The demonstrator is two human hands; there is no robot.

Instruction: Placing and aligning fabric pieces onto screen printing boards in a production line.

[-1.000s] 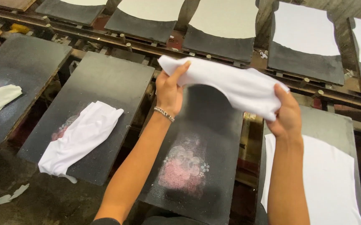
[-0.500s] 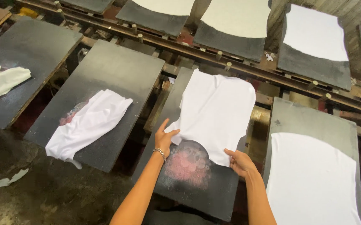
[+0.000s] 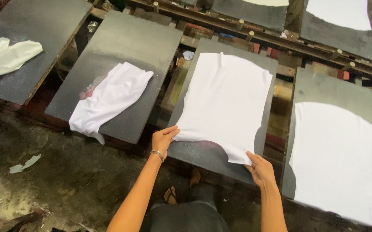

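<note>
**White panel now flat on the middle board**

While a second ago the white cut fabric panel [image 3: 225,101] hung stretched in the air between both hands, it now lies spread on the dark grey rectangular printing board [image 3: 214,157] at the centre of view, and the pink print stain seen on that board half a second ago is covered. By my judgement the laying-down is done and what remains is smoothing and squaring the near edge.

The left hand [image 3: 163,138] pinches the panel's near corner at 7 o'clock of the cloth, thumb on top, a beaded bracelet [image 3: 157,154] at the wrist. The right hand [image 3: 261,169] grips the lower tip at 5 o'clock, fingers closed on the hem where it runs to a point. Both hands are narrow, holding fabric.

At 9 o'clock from the panel a crumpled white cloth piece [image 3: 108,99] lies on a neighbouring dark board [image 3: 145,47], over a pink stain. At 3 o'clock another white panel [image 3: 334,159] lies smooth on its own board. Far at 10 o'clock a further white piece [image 3: 5,60] rests bunched. Below, white scraps [image 3: 22,164] lie on the dirt floor.
</note>
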